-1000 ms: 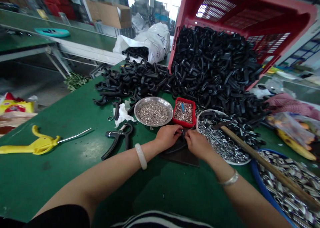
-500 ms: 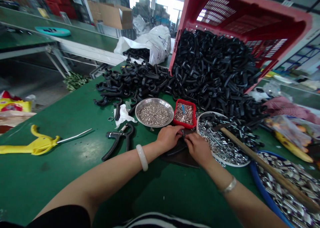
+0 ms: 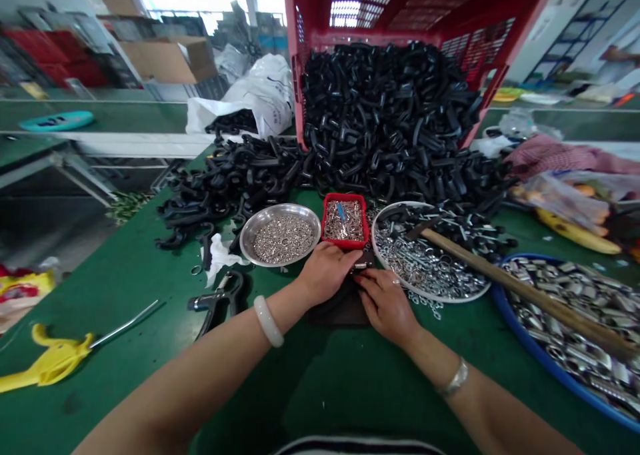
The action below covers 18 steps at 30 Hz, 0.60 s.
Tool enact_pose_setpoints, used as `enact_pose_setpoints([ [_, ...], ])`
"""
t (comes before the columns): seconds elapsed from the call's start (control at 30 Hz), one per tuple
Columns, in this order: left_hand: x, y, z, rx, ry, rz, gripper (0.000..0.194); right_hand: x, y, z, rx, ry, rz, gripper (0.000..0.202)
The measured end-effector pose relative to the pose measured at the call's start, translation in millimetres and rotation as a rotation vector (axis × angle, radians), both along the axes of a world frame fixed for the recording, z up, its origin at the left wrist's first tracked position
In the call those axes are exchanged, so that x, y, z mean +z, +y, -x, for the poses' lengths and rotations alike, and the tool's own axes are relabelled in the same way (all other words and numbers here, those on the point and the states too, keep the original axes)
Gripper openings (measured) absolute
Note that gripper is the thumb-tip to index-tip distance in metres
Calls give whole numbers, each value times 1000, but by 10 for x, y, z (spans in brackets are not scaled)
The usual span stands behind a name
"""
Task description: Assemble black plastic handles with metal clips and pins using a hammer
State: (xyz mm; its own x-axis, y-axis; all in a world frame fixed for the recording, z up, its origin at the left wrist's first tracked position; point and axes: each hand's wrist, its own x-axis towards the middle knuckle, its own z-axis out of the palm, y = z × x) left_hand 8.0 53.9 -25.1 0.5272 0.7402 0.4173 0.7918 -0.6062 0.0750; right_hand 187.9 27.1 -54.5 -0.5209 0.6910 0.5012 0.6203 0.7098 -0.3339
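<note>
In the head view, between the two hands, a dark, curved black part [image 3: 336, 298] over a dark plate [image 3: 345, 319], with a small metal spring [image 3: 361, 266] near the fingertips. By the look of the black pile [image 3: 390, 108] beyond, probably light, stiff moulded plastic, not fragile, perhaps slightly slippery along the curve; at the spring, likely springy and apt to slip from a loose pinch. Best held by the solid body, low against the plate, with the spring pinched at its ends. Lies partly under the left hand [image 3: 325, 272], with the spring just beyond the thumb tip and just above the fingertips of the right hand [image 3: 391, 306]. Left fingers bent, seemingly gripping the black part; right fingers curled at the spring, but cannot tell pinch from mere touch.
</note>
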Motion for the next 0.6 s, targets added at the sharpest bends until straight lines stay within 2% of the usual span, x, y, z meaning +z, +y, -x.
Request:
enact_pose_setpoints([
  [0.1, -32, -10, 1, -71, 66, -76, 30, -14, -9, -23, -3, 18, 8, 29],
  [0.27, -156, -25, 21, -64, 22, -10, 30, -63, -28, 14, -20, 4, 12, 29],
  [0.33, -164, -49, 39, -61, 29, 46, 32, -9, -21, 3, -15, -40, 7, 29],
  [0.4, -149, -83, 76, -74, 7, 109, 34, 123, 2, -109, -58, -112, -34, 29],
  [0.47, -131, -118, 126, -107, -66, 163, 37, 303, 43, -368, -243, -209, -100, 31],
  [0.5, -126, -132, 151, -126, -112, 182, 38, 392, 68, -552, -417, -266, -120, 34],
  [0.57, -127, -151, 192, -161, -190, 204, 37, 532, 121, -984, -721, -404, -72, 37],
  [0.6, -129, -154, 204, -172, -212, 208, 35, 577, 145, -1205, -775, -472, -5, 33],
])
